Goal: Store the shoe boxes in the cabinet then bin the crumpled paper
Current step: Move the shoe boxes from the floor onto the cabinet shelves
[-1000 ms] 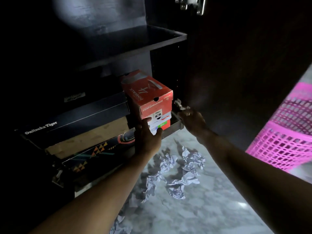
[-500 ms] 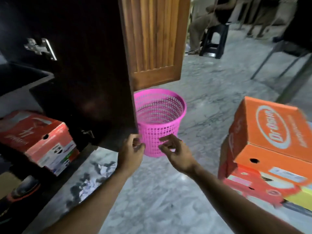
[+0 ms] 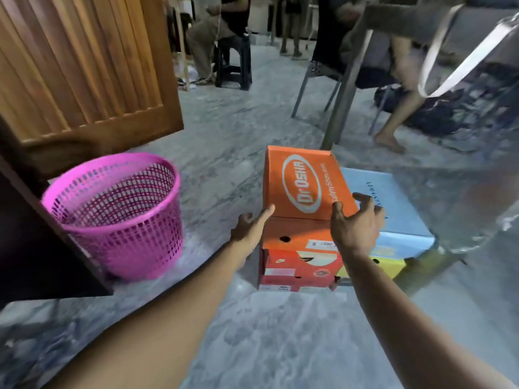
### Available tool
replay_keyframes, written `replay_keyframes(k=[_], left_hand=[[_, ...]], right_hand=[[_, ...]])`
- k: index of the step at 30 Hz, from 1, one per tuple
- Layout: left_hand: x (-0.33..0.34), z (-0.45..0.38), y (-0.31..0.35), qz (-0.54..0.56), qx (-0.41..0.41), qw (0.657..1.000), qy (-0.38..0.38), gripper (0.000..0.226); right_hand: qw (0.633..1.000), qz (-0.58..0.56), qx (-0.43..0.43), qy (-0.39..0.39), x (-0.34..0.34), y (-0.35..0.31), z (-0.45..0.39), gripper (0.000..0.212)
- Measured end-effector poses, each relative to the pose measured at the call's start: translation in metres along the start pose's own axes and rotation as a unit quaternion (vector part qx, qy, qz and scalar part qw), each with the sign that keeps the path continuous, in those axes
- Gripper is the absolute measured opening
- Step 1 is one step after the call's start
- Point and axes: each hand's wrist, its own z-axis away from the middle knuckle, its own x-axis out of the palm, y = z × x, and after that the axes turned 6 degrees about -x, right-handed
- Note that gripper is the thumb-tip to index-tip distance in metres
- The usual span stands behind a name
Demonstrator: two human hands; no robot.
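Note:
An orange shoe box [image 3: 302, 189] with a white oval logo tops a stack on the marble floor, over a red box [image 3: 297, 269]. A light blue box [image 3: 393, 209] lies beside it on a yellow box [image 3: 390, 266]. My left hand [image 3: 251, 226] is open at the orange box's left edge. My right hand [image 3: 355, 221] hovers open over its right front corner, fingers spread. Neither hand grips the box. The crumpled paper and the cabinet's inside are out of view.
A pink mesh bin [image 3: 118, 211] stands on the floor left of the boxes. The dark cabinet side [image 3: 25, 248] and its open wooden door [image 3: 84, 68] fill the left. Behind the boxes stand a metal chair [image 3: 345, 80], a stool [image 3: 233, 66] and seated people.
My view swung right from the cabinet, where a red box sits on the lower shelf, to the floor stack. Both hands left the cabinet and reached the orange box.

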Motion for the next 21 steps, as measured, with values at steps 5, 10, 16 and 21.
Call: replay_keyframes(k=[5, 10, 16, 21], left_hand=[[0.036, -0.004, 0.005, 0.080, -0.067, 0.994, -0.039, 0.082], [0.031, -0.018, -0.008, 0.126, -0.051, 0.989, 0.060, 0.075], [-0.015, -0.035, -0.033, 0.188, -0.044, 0.969, 0.152, 0.061], [-0.074, 0.011, -0.047, 0.215, -0.023, 0.964, 0.154, 0.044]], right_hand=[[0.989, 0.047, 0.117, -0.071, -0.005, 0.036, -0.020, 0.067], [0.988, 0.054, 0.107, -0.101, -0.001, 0.037, -0.003, 0.052], [0.987, -0.007, 0.091, -0.130, -0.008, 0.030, 0.026, 0.036], [0.984, -0.112, 0.133, -0.040, -0.022, 0.020, 0.027, 0.046]])
